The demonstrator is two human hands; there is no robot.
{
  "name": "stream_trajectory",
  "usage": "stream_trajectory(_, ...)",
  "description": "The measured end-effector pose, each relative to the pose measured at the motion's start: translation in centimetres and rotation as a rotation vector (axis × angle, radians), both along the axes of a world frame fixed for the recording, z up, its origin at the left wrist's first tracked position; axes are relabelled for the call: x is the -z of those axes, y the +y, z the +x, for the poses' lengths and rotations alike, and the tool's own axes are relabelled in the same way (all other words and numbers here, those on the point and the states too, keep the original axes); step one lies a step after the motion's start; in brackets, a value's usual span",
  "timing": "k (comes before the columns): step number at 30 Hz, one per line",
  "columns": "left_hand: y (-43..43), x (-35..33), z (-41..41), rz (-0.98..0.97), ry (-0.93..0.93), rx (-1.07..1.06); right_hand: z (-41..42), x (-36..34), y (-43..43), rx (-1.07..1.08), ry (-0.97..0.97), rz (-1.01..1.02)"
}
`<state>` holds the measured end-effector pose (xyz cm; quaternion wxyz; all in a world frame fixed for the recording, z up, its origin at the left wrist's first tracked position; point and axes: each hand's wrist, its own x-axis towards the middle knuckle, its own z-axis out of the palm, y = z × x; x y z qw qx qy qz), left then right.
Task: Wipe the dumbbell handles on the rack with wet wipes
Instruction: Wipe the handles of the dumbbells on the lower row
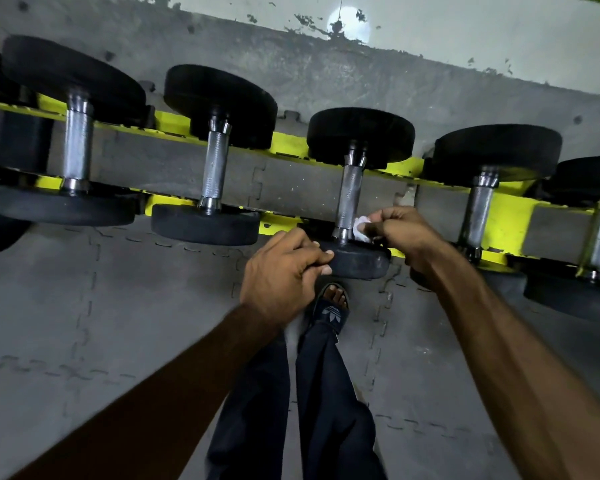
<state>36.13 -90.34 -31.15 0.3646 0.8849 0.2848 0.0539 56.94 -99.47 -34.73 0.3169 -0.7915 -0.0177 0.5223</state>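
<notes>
Several black dumbbells lie across a yellow rack (510,220). The middle dumbbell has a knurled steel handle (350,195) and a black near head (361,261). My right hand (400,233) pinches a small white wet wipe (361,228) against the lower right side of that handle. My left hand (284,275) grips the left edge of the near head, thumb on its rim. Two more handles (215,168) (78,143) stand to the left, and others (478,216) to the right.
Grey interlocking floor mats (84,323) lie under and in front of the rack. A stained grey wall (465,39) runs behind it. My dark trouser leg (326,393) and sandalled foot (333,306) stand just below the middle dumbbell.
</notes>
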Motion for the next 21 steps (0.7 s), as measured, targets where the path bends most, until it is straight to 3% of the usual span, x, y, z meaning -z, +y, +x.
stream_trajectory(3, 0.2, 0.0, 0.1, -0.015, 0.01, 0.011, -0.7, -0.1, 1.0, 0.021, -0.01, 0.014)
stream_trajectory(8, 0.3, -0.1, 0.2, -0.029, 0.011, 0.017, -0.2, 0.3, 2.0, -0.179, 0.148, 0.002)
stream_trajectory(12, 0.3, 0.2, 0.2, -0.022, -0.002, 0.007, 0.6, 0.1, 0.7, -0.092, 0.024, -0.042)
stream_trajectory(15, 0.1, 0.4, 0.0, -0.008, -0.014, 0.006, 0.0, -1.0, 0.1, -0.087, -0.022, 0.08)
stream_trajectory(19, 0.1, 0.3, 0.0, -0.002, -0.017, 0.002, -0.9, -0.7, 0.3, -0.267, -0.38, 0.235)
stream_trajectory(21, 0.2, 0.3, 0.1, -0.008, -0.012, 0.004, -0.6, 0.0, 0.6, -0.248, -0.587, 0.322)
